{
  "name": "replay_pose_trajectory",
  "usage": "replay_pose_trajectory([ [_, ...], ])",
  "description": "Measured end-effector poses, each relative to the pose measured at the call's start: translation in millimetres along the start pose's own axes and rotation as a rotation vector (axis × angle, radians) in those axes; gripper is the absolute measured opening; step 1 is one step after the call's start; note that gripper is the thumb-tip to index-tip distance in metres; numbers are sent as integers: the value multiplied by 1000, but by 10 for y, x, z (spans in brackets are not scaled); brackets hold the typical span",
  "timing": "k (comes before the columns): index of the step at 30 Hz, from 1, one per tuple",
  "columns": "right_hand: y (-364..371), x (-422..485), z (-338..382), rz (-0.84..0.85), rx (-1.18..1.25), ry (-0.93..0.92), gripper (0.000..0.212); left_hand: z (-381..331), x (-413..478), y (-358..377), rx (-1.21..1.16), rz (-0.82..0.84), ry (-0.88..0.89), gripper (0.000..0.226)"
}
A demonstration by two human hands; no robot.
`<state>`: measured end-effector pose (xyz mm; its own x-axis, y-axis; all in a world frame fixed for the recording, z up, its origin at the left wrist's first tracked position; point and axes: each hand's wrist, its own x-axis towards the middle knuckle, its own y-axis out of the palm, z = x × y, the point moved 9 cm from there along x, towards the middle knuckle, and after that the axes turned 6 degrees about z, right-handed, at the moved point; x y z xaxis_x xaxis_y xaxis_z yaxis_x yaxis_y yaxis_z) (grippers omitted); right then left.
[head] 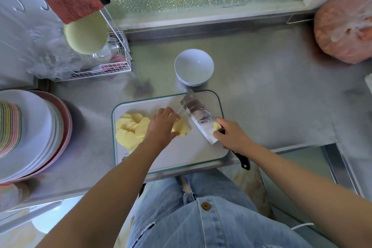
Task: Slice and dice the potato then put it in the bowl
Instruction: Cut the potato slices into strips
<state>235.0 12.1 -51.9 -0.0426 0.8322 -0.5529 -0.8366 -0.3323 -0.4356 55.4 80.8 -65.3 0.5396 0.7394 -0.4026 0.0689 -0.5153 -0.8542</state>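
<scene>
A glass cutting board (181, 153) lies on the steel counter. Yellow potato slices (130, 127) are spread over its left side. My left hand (163, 125) rests with curled fingers on a small stack of slices (182, 129) at the board's middle. My right hand (231, 135) grips the black handle of a cleaver (199, 116). The blade stands just right of the stack, tip pointing away from me. An empty white bowl (194, 66) sits right behind the board.
Stacked plates (30, 133) fill the left edge. A wire rack (112, 66) with plastic bags and a pale green disc (86, 34) stands at the back left. A wrapped orange lump (344, 28) sits at the back right. The counter's front edge runs below the board.
</scene>
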Motion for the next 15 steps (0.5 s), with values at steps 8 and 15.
replay_pose_trajectory([
  [8,78,19,-4,32,-81,-14,25,42,-53,-53,-119,-20,-13,43],
  [15,290,-62,182,-52,-265,-120,34,-9,-116,47,-54,-13,-94,51],
])
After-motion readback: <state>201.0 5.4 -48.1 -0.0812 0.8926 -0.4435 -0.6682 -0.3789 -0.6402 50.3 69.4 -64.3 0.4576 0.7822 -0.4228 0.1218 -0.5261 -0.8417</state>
